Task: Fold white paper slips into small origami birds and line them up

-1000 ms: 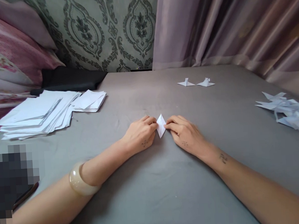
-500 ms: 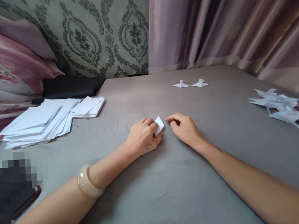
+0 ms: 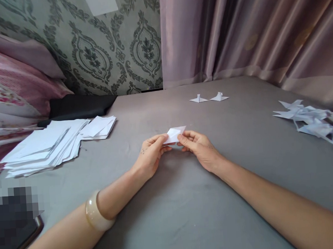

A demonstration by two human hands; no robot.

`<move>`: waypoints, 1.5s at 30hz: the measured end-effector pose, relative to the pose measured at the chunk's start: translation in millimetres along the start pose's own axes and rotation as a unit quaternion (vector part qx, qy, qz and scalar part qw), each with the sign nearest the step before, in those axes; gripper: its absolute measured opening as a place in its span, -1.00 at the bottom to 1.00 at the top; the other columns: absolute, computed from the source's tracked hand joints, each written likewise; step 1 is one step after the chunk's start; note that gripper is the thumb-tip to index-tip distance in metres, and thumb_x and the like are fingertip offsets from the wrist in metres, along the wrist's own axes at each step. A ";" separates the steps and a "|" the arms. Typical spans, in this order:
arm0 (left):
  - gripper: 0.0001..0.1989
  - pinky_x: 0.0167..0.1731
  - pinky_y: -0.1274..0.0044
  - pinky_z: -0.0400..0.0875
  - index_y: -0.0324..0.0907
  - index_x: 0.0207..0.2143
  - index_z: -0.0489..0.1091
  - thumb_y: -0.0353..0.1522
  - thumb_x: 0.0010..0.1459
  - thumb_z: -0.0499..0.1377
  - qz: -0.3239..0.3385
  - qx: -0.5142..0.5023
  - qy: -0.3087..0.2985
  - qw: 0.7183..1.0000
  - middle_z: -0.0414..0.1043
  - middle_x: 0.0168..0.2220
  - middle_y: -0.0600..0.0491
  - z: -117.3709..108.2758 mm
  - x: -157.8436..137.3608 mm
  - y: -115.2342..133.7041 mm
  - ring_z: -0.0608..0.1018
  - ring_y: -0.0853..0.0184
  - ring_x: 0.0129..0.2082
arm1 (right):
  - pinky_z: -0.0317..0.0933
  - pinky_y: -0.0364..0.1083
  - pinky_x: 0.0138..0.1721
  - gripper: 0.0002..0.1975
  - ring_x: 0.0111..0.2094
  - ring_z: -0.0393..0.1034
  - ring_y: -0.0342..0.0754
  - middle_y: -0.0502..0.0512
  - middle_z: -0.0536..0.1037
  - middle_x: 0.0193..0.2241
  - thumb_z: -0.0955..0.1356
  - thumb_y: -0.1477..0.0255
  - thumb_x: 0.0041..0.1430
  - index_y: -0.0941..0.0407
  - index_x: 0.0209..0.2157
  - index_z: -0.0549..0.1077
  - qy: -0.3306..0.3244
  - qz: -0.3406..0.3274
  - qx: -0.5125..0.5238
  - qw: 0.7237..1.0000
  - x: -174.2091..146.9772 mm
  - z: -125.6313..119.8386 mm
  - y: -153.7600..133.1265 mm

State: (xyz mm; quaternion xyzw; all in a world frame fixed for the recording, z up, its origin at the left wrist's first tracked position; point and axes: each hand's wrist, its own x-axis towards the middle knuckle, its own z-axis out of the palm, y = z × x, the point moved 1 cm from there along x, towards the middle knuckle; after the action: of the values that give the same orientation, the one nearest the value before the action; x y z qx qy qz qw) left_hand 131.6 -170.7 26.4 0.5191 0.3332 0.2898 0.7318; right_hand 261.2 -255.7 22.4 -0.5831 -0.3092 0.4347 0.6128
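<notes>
A small piece of folded white paper (image 3: 174, 134) is held up between my two hands, slightly above the grey cloth surface (image 3: 172, 214). My left hand (image 3: 153, 151) pinches its left end, thumb on top and fingers curled beneath. From the other side my right hand (image 3: 198, 147) grips it, the thumb pressing on the paper's face near the lower right. A pointed corner sticks out at the upper right of the paper. The undersides of the folds are hidden by my fingers.
Stacks of white paper sheets (image 3: 43, 147) and smaller sheets (image 3: 99, 126) lie at the left, by a black item (image 3: 83, 105). Two folded paper figures (image 3: 198, 99) stand at the back; a pile of folded paper (image 3: 313, 121) lies right. A blurred-out dark device (image 3: 29, 232) sits lower left.
My right hand, earlier apart from the paper, now grips it too. The left hand has turned thumb-up, and the paper has come off the surface and tilted sideways. The view has tipped slightly upward.
</notes>
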 end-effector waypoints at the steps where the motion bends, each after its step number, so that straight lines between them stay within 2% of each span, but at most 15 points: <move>1: -0.80 -0.30 0.56 0.41 -0.30 -0.36 0.47 -0.31 0.03 0.23 -0.006 -0.007 -0.008 1.000 0.51 -0.28 -0.06 0.7 -1.2 -1.8 0.52 0.34 -0.27 | 0.28 -0.12 -0.31 -0.67 -0.26 0.43 -0.08 0.13 0.55 -0.28 0.42 0.21 0.00 0.15 -0.28 0.47 -0.003 -0.004 0.003 1.000 -0.8 0.4 0.3; 5: -0.76 -0.36 0.61 0.33 -0.25 -0.34 0.50 -0.25 -0.01 0.29 -0.005 0.037 -0.005 0.999 0.50 -0.41 0.05 -0.9 -3.8 -4.4 0.46 0.44 -0.41 | 0.25 -0.13 -0.33 -0.71 -0.31 0.41 -0.11 0.07 0.55 -0.33 0.39 0.20 0.04 0.14 -0.31 0.49 -0.001 -0.017 -0.021 1.000 -0.3 -1.9 1.2; 9: -0.72 -0.41 0.64 0.26 -0.23 -0.30 0.48 -0.25 -0.03 0.31 0.007 0.100 0.007 0.995 0.49 -0.40 0.07 -3.9 -1.9 -1.9 0.44 0.46 -0.43 | 0.20 -0.14 -0.42 -0.75 -0.45 0.35 -0.15 0.01 0.49 -0.49 0.32 0.24 0.12 0.14 -0.34 0.49 -0.050 -0.006 -0.123 0.991 2.1 -4.7 -2.3; 11: -0.74 -0.45 0.64 0.25 -0.26 -0.30 0.47 -0.28 -0.03 0.30 -0.003 0.132 0.001 0.991 0.49 -0.43 0.06 -4.7 -1.1 -2.2 0.43 0.46 -0.46 | 0.20 -0.14 -0.42 -0.78 -0.48 0.34 -0.16 0.00 0.48 -0.52 0.31 0.30 0.14 0.14 -0.29 0.49 -0.058 0.002 -0.178 0.982 3.1 -6.1 -3.7; 14: -0.76 -0.46 0.62 0.26 -0.27 -0.29 0.43 -0.30 0.00 0.27 0.010 0.187 -0.028 0.982 0.48 -0.44 0.04 -5.7 -1.1 -5.0 0.44 0.43 -0.47 | 0.23 -0.11 -0.34 -0.74 -0.45 0.39 -0.13 0.01 0.53 -0.48 0.34 0.38 0.10 0.14 -0.15 0.43 -0.025 -0.013 -0.266 0.964 3.3 -7.7 -2.8; 18: -0.82 -0.44 0.58 0.29 -0.24 -0.29 0.43 -0.32 0.09 0.17 0.069 0.316 -0.055 0.945 0.47 -0.45 0.04 -6.5 -2.2 -7.3 0.46 0.39 -0.45 | 0.21 -0.11 -0.32 -0.82 -0.42 0.39 -0.12 0.03 0.54 -0.40 0.32 0.41 0.12 0.10 -0.20 0.43 0.008 -0.076 -0.392 0.917 0.3 -5.8 3.6; 22: -0.87 -0.39 0.55 0.31 -0.22 -0.30 0.44 -0.39 0.11 0.12 0.140 0.446 -0.032 0.883 0.42 -0.42 0.05 -7.5 -3.5 -4.2 0.43 0.40 -0.44 | 0.19 -0.12 -0.29 -0.86 -0.34 0.36 -0.13 0.08 0.49 -0.25 0.34 0.42 0.10 0.11 -0.25 0.44 0.017 -0.148 -0.459 0.876 -1.8 -4.5 8.3; 25: -0.84 -0.35 0.54 0.32 -0.22 -0.29 0.46 -0.46 0.09 0.10 0.180 0.491 -0.055 0.850 0.38 -0.33 0.02 -9.3 -4.1 -0.8 0.41 0.41 -0.42 | 0.19 -0.13 -0.30 -0.86 -0.36 0.34 -0.15 0.07 0.46 -0.25 0.30 0.47 0.12 0.10 -0.27 0.48 -0.023 -0.157 -0.465 0.871 -1.0 -8.6 4.8; 28: -0.76 -0.35 0.55 0.33 -0.21 -0.29 0.47 -0.54 0.02 0.06 0.177 0.505 -0.107 0.838 0.35 -0.32 0.04 -12.1 -4.5 2.6 0.40 0.43 -0.42 | 0.19 -0.15 -0.29 -0.76 -0.39 0.33 -0.18 0.04 0.48 -0.28 0.24 0.59 0.09 0.08 -0.33 0.51 -0.089 -0.139 -0.462 0.871 1.1 -16.0 -3.7; 31: -0.71 -0.32 0.54 0.34 -0.18 -0.25 0.47 -0.52 -0.05 0.10 0.166 0.510 -0.139 0.833 0.36 -0.27 0.03 -15.9 -3.9 5.9 0.42 0.40 -0.36 | 0.19 -0.16 -0.32 -0.71 -0.42 0.32 -0.19 0.02 0.49 -0.25 0.25 0.61 0.03 0.06 -0.28 0.53 -0.145 -0.122 -0.452 0.871 3.4 -22.4 -11.9; 34: -0.75 -0.31 0.53 0.35 -0.16 -0.22 0.47 -0.42 -0.02 0.16 0.156 0.502 -0.156 0.836 0.37 -0.24 0.02 -19.9 -1.5 7.4 0.43 0.37 -0.33 | 0.19 -0.16 -0.36 -0.75 -0.44 0.31 -0.19 0.04 0.48 -0.24 0.29 0.54 0.03 0.07 -0.25 0.53 -0.172 -0.102 -0.443 0.874 5.1 -25.2 -15.7; 39: -0.83 -0.34 0.54 0.34 -0.16 -0.29 0.48 -0.34 0.09 0.13 0.147 0.486 -0.153 0.848 0.38 -0.26 0.03 -22.6 2.7 5.6 0.43 0.40 -0.37 | 0.17 -0.15 -0.38 -0.82 -0.45 0.29 -0.19 0.03 0.48 -0.28 0.32 0.40 0.09 0.08 -0.28 0.54 -0.175 -0.094 -0.436 0.878 7.4 -25.0 -13.8; 45: -0.84 -0.38 0.55 0.32 -0.21 -0.36 0.47 -0.35 0.12 0.11 0.143 0.486 -0.112 0.855 0.38 -0.31 0.02 -20.1 3.2 2.8 0.43 0.40 -0.40 | 0.16 -0.14 -0.35 -0.80 -0.43 0.30 -0.17 0.01 0.48 -0.36 0.28 0.36 0.16 0.09 -0.36 0.53 -0.124 -0.088 -0.454 0.878 7.5 -22.2 -12.8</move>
State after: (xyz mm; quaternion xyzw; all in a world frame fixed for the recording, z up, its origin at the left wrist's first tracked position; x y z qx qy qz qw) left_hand 117.4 -156.0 23.7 0.8794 0.2695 0.1322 0.3695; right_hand 286.3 -258.2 31.1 -0.7091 -0.5961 0.2598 0.2725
